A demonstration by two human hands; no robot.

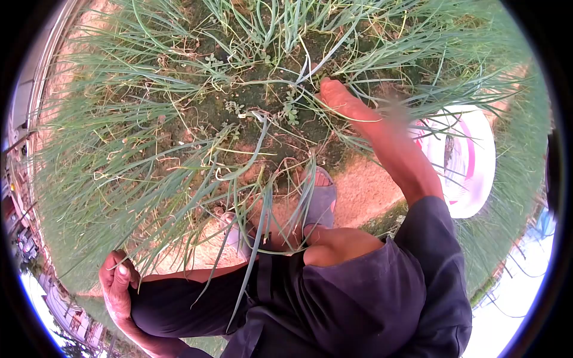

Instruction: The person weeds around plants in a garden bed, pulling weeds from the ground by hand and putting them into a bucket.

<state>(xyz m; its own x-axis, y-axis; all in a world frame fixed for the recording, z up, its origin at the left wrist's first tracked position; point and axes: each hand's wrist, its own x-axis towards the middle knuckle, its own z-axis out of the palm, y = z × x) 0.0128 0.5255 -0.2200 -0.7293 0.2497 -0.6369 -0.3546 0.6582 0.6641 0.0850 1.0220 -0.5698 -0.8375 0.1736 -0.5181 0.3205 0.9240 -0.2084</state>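
Long green onion plants (292,30) grow from dark, mossy soil (250,95) in front of me. My right hand (346,101) reaches down to the soil beside an onion clump, its fingers pressed together. Its fingertips are mostly hidden, and I cannot make out what they pinch. At the lower left, my left hand (119,277) rests near my knee with thumb and fingers curled together. A thin pale strand seems to cross its fingers, too small to name. Small leafy weeds (290,107) stand just left of my right hand.
A white bucket or tub (462,161) with pink markings stands to the right of my right forearm. My sandalled feet (319,197) are on bare brown earth (367,188) between the plants. Onion leaves lean over my legs. A pale edging (51,65) runs along the far left.
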